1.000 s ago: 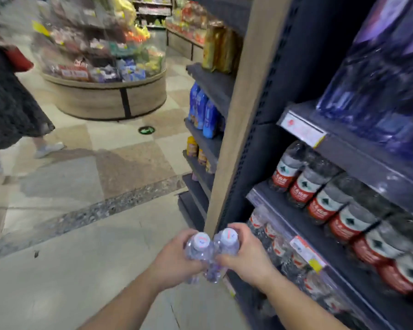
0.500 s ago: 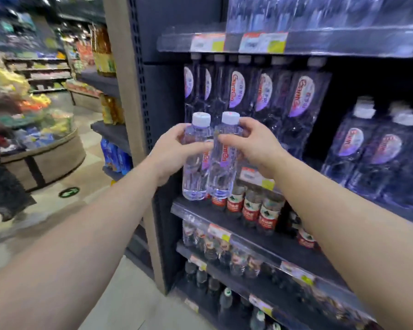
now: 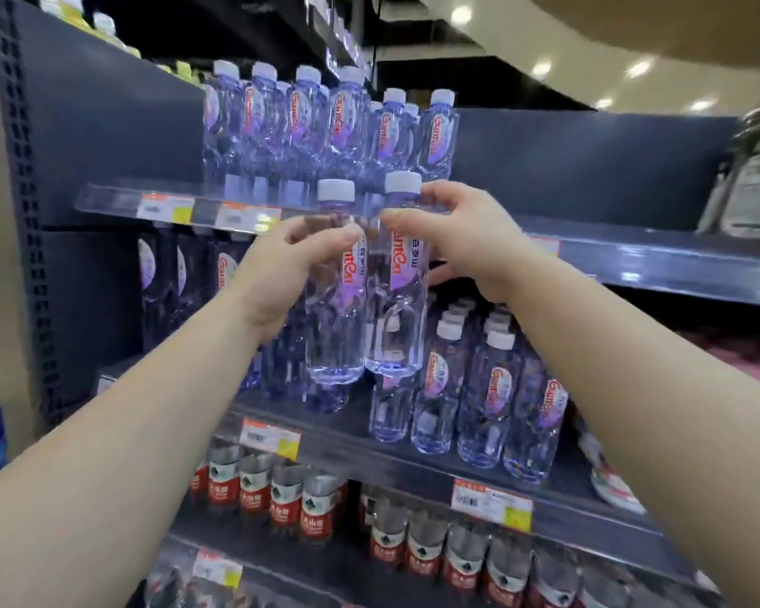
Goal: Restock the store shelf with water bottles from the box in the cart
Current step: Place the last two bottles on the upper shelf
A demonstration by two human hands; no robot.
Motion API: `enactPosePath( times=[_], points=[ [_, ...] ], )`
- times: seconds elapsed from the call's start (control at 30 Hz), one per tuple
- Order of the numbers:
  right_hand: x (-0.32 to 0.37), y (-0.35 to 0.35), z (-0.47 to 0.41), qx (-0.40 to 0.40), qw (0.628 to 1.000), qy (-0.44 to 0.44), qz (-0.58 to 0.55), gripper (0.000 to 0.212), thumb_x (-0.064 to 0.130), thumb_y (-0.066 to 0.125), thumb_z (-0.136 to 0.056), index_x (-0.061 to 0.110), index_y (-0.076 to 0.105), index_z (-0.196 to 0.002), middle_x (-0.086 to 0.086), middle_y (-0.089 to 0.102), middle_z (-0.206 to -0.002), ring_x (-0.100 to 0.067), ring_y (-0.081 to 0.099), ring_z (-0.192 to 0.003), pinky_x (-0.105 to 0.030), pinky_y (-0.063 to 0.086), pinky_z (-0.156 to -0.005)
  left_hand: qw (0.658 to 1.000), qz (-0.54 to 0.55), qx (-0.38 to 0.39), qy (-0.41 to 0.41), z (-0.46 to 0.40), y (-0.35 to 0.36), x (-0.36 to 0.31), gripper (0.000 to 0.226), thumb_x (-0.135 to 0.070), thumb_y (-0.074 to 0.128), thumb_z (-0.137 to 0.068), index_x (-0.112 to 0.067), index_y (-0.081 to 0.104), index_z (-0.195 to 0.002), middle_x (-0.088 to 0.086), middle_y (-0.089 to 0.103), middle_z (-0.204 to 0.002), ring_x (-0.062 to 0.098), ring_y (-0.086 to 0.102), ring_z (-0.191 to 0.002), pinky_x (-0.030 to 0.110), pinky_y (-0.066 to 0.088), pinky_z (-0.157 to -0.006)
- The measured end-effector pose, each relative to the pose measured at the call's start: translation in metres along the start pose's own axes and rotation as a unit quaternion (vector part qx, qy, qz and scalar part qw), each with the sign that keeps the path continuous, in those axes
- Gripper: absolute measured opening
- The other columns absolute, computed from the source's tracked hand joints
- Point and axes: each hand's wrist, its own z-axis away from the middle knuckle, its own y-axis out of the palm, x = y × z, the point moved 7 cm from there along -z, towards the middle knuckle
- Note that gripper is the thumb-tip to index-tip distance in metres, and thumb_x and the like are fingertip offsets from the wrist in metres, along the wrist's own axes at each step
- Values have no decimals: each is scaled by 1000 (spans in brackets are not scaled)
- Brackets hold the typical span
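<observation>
The dark store shelf carries purple-labelled water bottles. At its front edge, the left hand wraps one upright water bottle; the right hand clasps a second bottle, touching the first.

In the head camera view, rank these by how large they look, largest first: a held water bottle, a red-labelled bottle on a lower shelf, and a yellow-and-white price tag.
1. Held water bottle, though being nearest the camera enlarges it.
2. Red-labelled bottle.
3. Price tag, looking only slightly smaller than the red-labelled bottle.
</observation>
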Motion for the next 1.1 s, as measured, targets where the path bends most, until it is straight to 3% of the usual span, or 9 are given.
enactPosePath(
  times=[0.07, 0.23, 0.33, 0.47, 0.57, 0.73, 0.83, 1.0, 1.1],
  points=[
    [18, -26, -8, -17, 1000, -3, 0, 60, 45, 80, -70, 18, 62, -121, -2, 70, -112, -22, 72, -87, -40, 61, -62, 1000, 11, 6, 16, -15, 17, -18, 69, -46, 80, -58, -5, 69, -112, 12, 71, -101, 27, 61, -84, 39, 46, -69],
    [72, -83, -33, -80, 997, -22, 4, 24, 32, 72, -83, 17, 68, -100, -8, 74, -92, -24, 69, -70, -41, 61, -64, 1000, 14, 26, 9, -46, 33, -46, 66, -53, 78, -60, -13, 70, -112, -3, 72, -81, 19, 62, -69, 34, 47, -64],
    [95, -100, -59, -122, 992, -27, 6, 28, 33, 73, -80, 16, 69, -102, -14, 74, -95, -28, 69, -72, -50, 60, -71, 999, 20, 29, 18, -60, 25, -54, 53, -49, 78, -66, -15, 72, -107, -5, 71, -79, 17, 62, -71, 29, 45, -58],
    [101, -95, -95, -151, 988, -26, 15, 29, 34, 74, -79, 15, 68, -101, -8, 73, -89, -22, 71, -66, -38, 60, -58, 999, 35, -2, 3, -68, 0, -50, 38, -43, 72, -75, -16, 72, -102, -5, 71, -71, 14, 59, -60, 30, 42, -58],
    [84, -79, -122, -170, 985, -12, 35, 22, 37, 75, -80, 21, 66, -92, -4, 74, -93, -19, 73, -78, -37, 61, -65, 999, 38, -15, 4, -71, -21, -45, 44, -46, 74, -65, -16, 73, -97, -6, 71, -69, 13, 57, -59, 30, 40, -59],
    [47, -49, -153, -168, 983, 30, 62, 52, 47, 72, -76, 21, 58, -119, -4, 71, -101, -24, 70, -93, -47, 60, -77, 998, 50, -34, 9, -77, -48, -35, 68, -47, 76, -55, -8, 70, -110, 0, 72, -81, 14, 60, -66, 27, 42, -63],
    [43, -44, -160, -179, 975, 20, 129, 67, 54, 67, -79, 20, 49, -135, -1, 66, -114, -22, 67, -98, -44, 59, -82, 998, 50, -31, 11, -80, -55, -33, 63, -41, 84, -59, -7, 70, -110, 1, 72, -80, 15, 59, -64, 27, 41, -62],
    [41, -45, -152, -152, 980, 33, 120, 84, 51, 75, -74, 23, 36, -143, 0, 61, -121, -20, 66, -98, -43, 60, -76, 998, 58, -28, 6, -82, -56, -25, 62, -44, 83, -54, -9, 72, -104, -1, 74, -80, 16, 60, -73, 27, 42, -66],
    [25, -38, -134, -77, 970, 114, 200, 95, 54, 81, -66, 19, 33, -141, -8, 56, -122, -24, 67, -91, -39, 61, -69, 998, 61, -27, -6, -83, -54, -18, 64, -50, 84, -50, -12, 75, -100, 0, 74, -83, 20, 58, -78, 29, 41, -69]
  ],
)
